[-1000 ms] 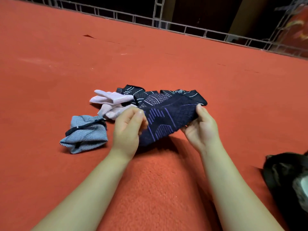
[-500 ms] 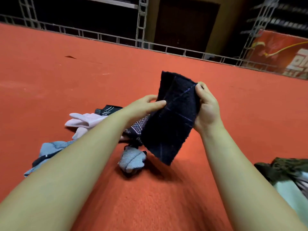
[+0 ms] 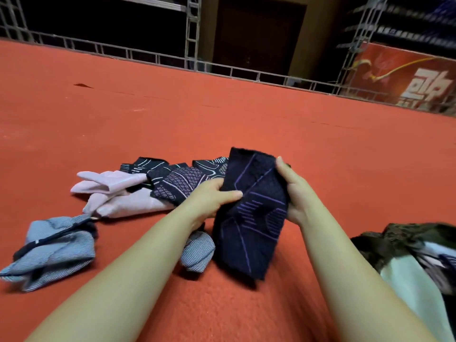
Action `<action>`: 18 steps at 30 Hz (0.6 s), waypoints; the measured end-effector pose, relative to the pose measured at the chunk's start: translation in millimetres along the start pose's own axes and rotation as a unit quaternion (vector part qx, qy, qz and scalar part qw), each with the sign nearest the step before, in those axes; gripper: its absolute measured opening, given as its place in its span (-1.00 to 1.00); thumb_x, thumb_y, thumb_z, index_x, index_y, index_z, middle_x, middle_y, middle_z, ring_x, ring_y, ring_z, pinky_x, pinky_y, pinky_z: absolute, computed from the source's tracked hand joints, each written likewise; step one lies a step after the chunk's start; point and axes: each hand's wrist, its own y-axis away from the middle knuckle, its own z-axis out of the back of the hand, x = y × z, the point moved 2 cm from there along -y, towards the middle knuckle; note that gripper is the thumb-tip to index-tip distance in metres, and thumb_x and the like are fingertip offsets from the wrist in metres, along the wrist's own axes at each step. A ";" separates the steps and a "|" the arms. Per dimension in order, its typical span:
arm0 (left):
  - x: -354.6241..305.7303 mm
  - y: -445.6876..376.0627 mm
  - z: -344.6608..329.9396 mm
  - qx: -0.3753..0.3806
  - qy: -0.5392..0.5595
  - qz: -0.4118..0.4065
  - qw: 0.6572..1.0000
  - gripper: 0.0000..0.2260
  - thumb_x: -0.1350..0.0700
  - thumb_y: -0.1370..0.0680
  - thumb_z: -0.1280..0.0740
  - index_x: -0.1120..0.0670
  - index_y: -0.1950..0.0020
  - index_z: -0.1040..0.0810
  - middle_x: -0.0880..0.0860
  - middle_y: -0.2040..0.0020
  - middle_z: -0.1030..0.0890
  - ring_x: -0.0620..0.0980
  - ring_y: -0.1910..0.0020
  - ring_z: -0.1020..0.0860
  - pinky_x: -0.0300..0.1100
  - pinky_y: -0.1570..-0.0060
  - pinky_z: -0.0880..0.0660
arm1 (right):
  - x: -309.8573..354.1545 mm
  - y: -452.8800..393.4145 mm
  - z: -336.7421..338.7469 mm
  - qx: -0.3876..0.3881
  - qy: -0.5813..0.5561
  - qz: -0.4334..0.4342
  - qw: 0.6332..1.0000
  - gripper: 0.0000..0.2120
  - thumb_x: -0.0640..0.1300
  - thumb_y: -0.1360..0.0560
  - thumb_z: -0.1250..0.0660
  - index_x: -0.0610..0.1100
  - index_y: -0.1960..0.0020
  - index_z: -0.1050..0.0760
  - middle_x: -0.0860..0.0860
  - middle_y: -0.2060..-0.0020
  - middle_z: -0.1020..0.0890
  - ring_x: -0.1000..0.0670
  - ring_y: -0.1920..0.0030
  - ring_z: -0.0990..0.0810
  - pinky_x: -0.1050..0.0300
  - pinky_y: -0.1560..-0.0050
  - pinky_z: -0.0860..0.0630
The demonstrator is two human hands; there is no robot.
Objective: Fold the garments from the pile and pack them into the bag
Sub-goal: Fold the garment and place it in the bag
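1. The left hand (image 3: 217,196) grips the left edge of a dark navy garment (image 3: 251,215) with purple lines, thumb laid across its front face and the other fingers behind the cloth.
2. The right hand (image 3: 293,193) holds the same garment's right edge, thumb up along the upper right border and the palm wrapped round the side.
3. The navy garment hangs between the two hands, folded into a narrow upright strip; its lower end reaches down close to the red carpet (image 3: 246,114), though whether it touches cannot be told.
4. Just left of it and farther off lies the pile: a dark patterned piece (image 3: 177,185) with white grid and line markings rests on top of a pale pink garment (image 3: 118,193).
5. A blue-and-white striped garment (image 3: 51,248) with a dark band lies apart at the near left.
6. A smaller striped bundle (image 3: 197,250) sits on the carpet under the left forearm, just beside the navy garment's lower edge.
7. The bag (image 3: 404,240), dark and mottled, sits at the near right edge with its mouth open; pale cloth (image 3: 417,290) shows inside it.
8. A metal truss rail (image 3: 172,60) runs along the far edge of the carpet, with a red banner (image 3: 404,75) at the far right.
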 end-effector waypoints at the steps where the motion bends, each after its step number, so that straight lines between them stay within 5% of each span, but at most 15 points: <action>1: -8.0 -8.2 3.1 -0.042 -0.001 -0.032 0.999 -0.92 0.21 -0.48 -0.39 0.04 0.08 -0.59 -0.04 0.18 -0.67 -0.07 0.21 -0.61 -0.24 0.24 -0.51 | 4.6 -1.8 2.5 -0.022 0.015 0.030 0.999 -0.69 -0.03 -0.49 -0.33 -0.23 -0.10 -0.56 -0.18 0.03 -0.68 -0.15 0.04 -0.67 -0.04 -0.01 -0.61; 4: -42.8 -22.3 1.6 -0.106 -0.007 -0.156 0.982 -0.87 0.23 -0.47 -0.40 0.04 0.19 -0.52 -0.03 0.25 -0.60 -0.11 0.24 -0.53 -0.18 0.14 -0.45 | 36.8 -2.5 7.5 -0.087 -0.018 0.225 0.970 -0.88 -0.18 -0.58 -0.24 -0.16 -0.02 -0.54 -0.05 0.11 -0.68 -0.03 0.10 -0.64 0.06 0.05 -0.58; 7: -57.2 -20.7 -13.4 -0.067 -0.005 -0.204 0.977 -0.86 0.07 -0.41 -0.43 0.07 0.18 -0.50 0.02 0.23 -0.54 -0.11 0.23 -0.47 -0.22 0.16 -0.41 | 61.0 9.3 10.1 -0.110 0.015 0.315 0.943 -0.88 -0.17 -0.59 -0.22 -0.07 0.08 -0.50 0.08 0.25 -0.66 0.06 0.20 -0.62 0.09 0.14 -0.56; 11: -9.7 1.1 -37.6 -0.036 -0.062 -0.131 0.989 -0.87 -0.01 -0.55 -0.28 0.03 0.01 -0.52 -0.10 0.10 -0.59 -0.26 0.15 -0.52 -0.36 0.05 -0.42 | 26.2 22.4 31.6 -0.173 0.211 0.255 0.928 -0.84 -0.16 -0.59 -0.24 -0.05 0.15 -0.51 0.10 0.23 -0.61 0.09 0.18 -0.56 0.15 0.12 -0.49; 13: 23.2 16.4 -43.8 -0.031 -0.107 -0.073 0.991 -0.76 -0.08 -0.58 -0.21 0.06 -0.01 -0.52 -0.10 0.06 -0.60 -0.18 0.04 -0.53 -0.34 -0.01 -0.40 | -8.1 30.1 48.7 -0.180 0.278 0.191 0.924 -0.85 -0.13 -0.58 -0.23 -0.05 0.14 -0.51 0.11 0.19 -0.62 0.07 0.12 -0.55 0.19 0.11 -0.47; 16: 51.0 34.3 -47.1 0.038 -0.117 -0.020 0.992 -0.62 -0.22 -0.48 -0.24 0.04 -0.08 -0.53 -0.04 -0.06 -0.63 -0.05 -0.12 -0.57 -0.11 -0.19 -0.44 | -45.6 49.3 69.2 -0.151 0.323 0.104 0.929 -0.83 -0.06 -0.59 -0.22 -0.09 0.07 -0.53 0.04 0.11 -0.66 0.02 0.06 -0.60 0.05 -0.02 -0.49; 18: 51.6 46.2 -48.6 0.114 -0.124 0.008 0.986 -0.57 -0.26 -0.39 -0.27 0.03 -0.06 -0.53 -0.01 0.00 -0.65 -0.01 0.01 -0.61 -0.07 -0.05 -0.51 | -57.9 62.3 74.1 -0.083 0.308 0.027 0.947 -0.80 -0.05 -0.60 -0.21 -0.13 0.07 -0.53 -0.02 0.11 -0.67 0.01 0.11 -0.61 0.04 0.02 -0.51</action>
